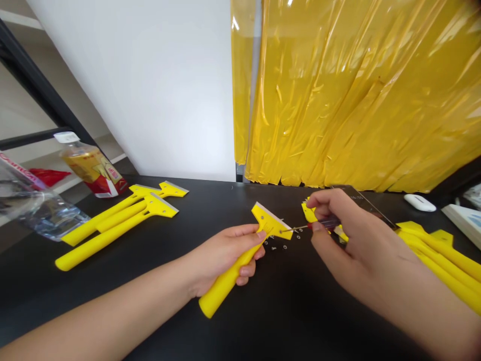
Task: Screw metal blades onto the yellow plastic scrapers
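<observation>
My left hand (229,255) grips a yellow scraper (225,283) around its neck, the wide head with its metal blade edge tilted up and away. In my right hand (349,240) a screwdriver (325,223) is pinched between thumb and fingers. Its thin shaft points left, and the tip meets a screw (281,231) at the right side of the scraper head. Small screws and nuts (284,246) lie scattered on the black table behind and below the head. Partly hidden behind my right hand are yellow scraper head pieces (309,212).
Several assembled scrapers (108,243) lie at the left, near a juice bottle (92,168) and a clear plastic bottle (48,210). More yellow handles (447,250) lie at the right, near a white earphone case (420,202). A white panel (161,90) and yellow film (338,100) stand behind the table.
</observation>
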Available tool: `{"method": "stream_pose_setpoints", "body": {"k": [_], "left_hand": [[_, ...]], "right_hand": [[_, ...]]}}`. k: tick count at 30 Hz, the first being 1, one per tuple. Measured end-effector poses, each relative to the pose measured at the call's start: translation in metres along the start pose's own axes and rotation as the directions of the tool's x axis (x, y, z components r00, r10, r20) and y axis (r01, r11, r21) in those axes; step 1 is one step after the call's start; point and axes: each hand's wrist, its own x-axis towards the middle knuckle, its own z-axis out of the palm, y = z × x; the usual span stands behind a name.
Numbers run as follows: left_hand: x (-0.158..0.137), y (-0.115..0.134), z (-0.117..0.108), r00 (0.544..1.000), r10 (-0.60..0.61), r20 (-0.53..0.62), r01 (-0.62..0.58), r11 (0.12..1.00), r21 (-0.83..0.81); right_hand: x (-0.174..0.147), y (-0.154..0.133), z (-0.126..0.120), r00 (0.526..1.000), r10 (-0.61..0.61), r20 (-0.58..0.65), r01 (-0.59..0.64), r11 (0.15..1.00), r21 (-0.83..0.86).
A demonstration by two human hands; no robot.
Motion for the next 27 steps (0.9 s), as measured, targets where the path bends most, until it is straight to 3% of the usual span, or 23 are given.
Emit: {"method": "stream_pose_setpoints", "body": {"k": [3,8,11,19,27], "left_hand": [[0.0000,-0.0002,0.0006,1.000,0.006,-0.004,-0.006,1.000,-0.001],[-0.0001,0.0010,0.0014,1.000,0.008,0.000,-0.008,1.000,0.000],[-0.0002,0.0015,0.0015,1.000,0.005,0.002,-0.005,1.000,0.006],[0.0001,0.0014,0.0003,1.000,0.003,0.011,-0.003,1.000,0.021],[0.0007,0.0014,-0.0001,1.000,0.004,0.012,-0.004,0.999,0.034]], "right_hand": [[0.0012,0.0013,-0.0004,0.999,0.030,0.037,-0.030,1.000,0.003],[0.0044,0.0044,0.0008,0.999,-0.041,0.010,0.040,0.998,0.056],[0.0053,0.0049,0.0017,1.000,-0.006,0.020,0.006,1.000,0.005],[0.0020,0.0039,-0.0013,0.992,0.085,0.095,-0.091,0.994,0.058],[0.0016,0.0034,-0.0010,0.997,-0.069,0.046,0.068,0.998,0.017]]}}
